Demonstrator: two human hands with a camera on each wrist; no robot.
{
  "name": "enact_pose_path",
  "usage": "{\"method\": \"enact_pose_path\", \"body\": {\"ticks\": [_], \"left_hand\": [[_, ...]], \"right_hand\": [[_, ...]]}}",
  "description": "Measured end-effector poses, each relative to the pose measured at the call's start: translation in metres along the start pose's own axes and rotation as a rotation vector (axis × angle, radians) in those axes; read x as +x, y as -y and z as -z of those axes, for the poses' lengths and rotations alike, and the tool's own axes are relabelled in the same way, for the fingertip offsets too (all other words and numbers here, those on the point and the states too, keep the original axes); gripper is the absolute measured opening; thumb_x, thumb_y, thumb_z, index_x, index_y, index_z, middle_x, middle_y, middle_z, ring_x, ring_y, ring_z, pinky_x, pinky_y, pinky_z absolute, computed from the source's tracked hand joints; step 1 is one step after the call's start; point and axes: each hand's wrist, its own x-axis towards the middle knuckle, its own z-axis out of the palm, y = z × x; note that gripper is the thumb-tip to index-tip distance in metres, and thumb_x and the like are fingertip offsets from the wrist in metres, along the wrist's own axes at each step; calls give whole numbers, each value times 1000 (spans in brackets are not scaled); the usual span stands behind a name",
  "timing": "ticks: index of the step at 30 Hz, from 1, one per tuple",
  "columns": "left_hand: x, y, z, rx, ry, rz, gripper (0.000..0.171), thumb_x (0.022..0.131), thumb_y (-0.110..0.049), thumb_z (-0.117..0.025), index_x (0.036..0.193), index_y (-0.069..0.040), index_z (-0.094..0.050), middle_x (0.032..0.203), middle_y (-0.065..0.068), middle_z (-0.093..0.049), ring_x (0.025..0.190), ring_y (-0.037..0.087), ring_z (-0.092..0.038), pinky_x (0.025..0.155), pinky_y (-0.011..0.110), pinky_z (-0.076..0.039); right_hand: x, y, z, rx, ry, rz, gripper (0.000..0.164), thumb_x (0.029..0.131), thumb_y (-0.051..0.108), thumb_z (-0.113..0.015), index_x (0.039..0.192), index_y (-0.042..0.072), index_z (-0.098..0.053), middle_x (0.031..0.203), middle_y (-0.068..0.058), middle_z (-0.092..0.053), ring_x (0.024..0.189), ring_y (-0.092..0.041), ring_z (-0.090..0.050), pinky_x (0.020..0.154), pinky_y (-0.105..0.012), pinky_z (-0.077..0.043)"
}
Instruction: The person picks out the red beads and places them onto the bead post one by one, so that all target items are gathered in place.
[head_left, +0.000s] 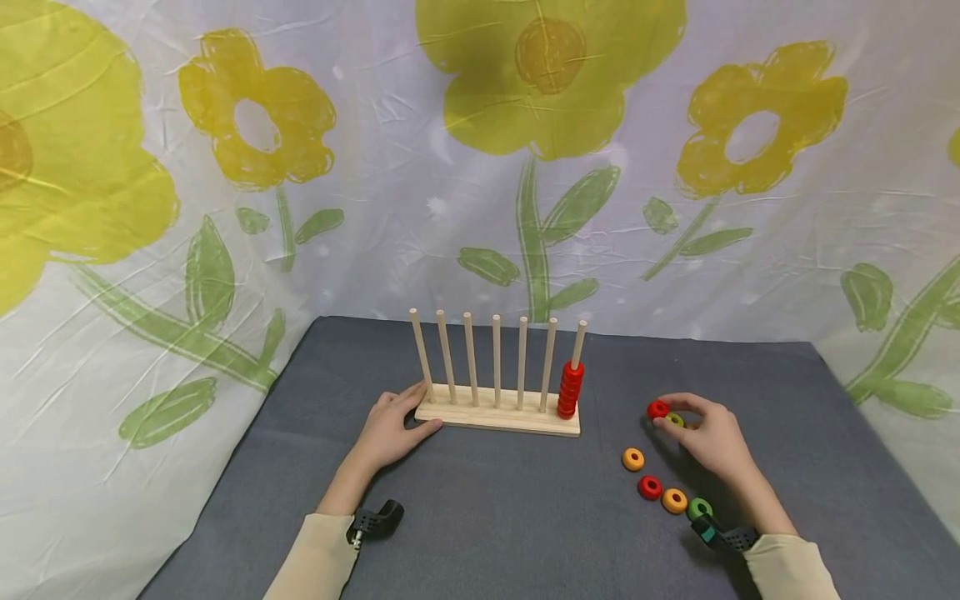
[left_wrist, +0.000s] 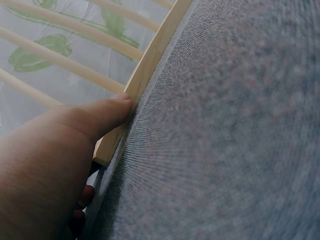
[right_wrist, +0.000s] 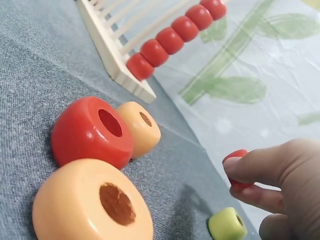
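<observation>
A wooden peg stand point(head_left: 497, 417) with several upright pegs stands toward the back of the table. Red beads point(head_left: 570, 390) are stacked on its rightmost peg. My left hand point(head_left: 386, 433) grips the left end of its base, thumb on the front edge and the other fingers behind, partly hidden. To the right of the stand, my right hand point(head_left: 716, 442) pinches a red bead point(right_wrist: 237, 169) between thumb and finger, raised off the cloth in the right wrist view. A yellow-green bead point(right_wrist: 227, 224) lies on the cloth beneath that hand.
Loose beads lie in front of my right hand: an orange bead point(head_left: 633, 459), a red bead point(head_left: 649, 487), another orange bead point(head_left: 674, 501) and a green bead point(head_left: 701, 508) near the wrist strap. A dark grey cloth point(head_left: 510, 517) covers the table. Behind hangs a flower-printed curtain point(head_left: 390, 233).
</observation>
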Motion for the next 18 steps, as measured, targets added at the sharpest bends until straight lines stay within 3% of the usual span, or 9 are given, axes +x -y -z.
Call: {"method": "enact_pose_path", "body": {"ticks": [2,4,8,10,18], "left_hand": [[0,0,0,0,-4,-3,81,92,-53,-72,156,-10,-43,156,9,-43,105,27,-48,89,50,-40],[0,0,0,1,-10,-7,82,92,-53,-72,156,-10,-44,156,10,-44,105,27,-48,89,51,-40],[0,0,-1,3,-17,-13,82,92,-53,-72,156,-10,-44,156,10,-44,105,28,-48,89,51,-40],[0,1,-1,0,-21,-18,82,92,-53,-72,155,-10,-44,155,10,-44,106,28,-48,90,51,-41],[-1,2,-2,3,-37,-36,82,92,-54,-71,154,-7,-45,154,13,-46,105,29,-49,88,52,-41]], "right_hand": [[0,0,1,3,-8,-2,35,93,26,-79,123,8,-72,113,-11,-71,96,-27,-66,70,-31,-53],[0,0,1,14,-9,-12,37,93,28,-79,124,9,-72,114,-11,-71,78,-21,-64,61,-28,-49],[-1,1,4,57,-7,-35,38,93,31,-78,124,9,-71,112,-12,-70,47,-10,-41,46,-28,-36],[-1,1,5,81,-7,-34,38,93,30,-78,124,10,-71,112,-12,-70,42,-8,-33,44,-28,-33],[-2,2,6,129,1,-12,37,94,26,-78,125,10,-71,115,-13,-70,41,-7,-34,44,-28,-34]]}}
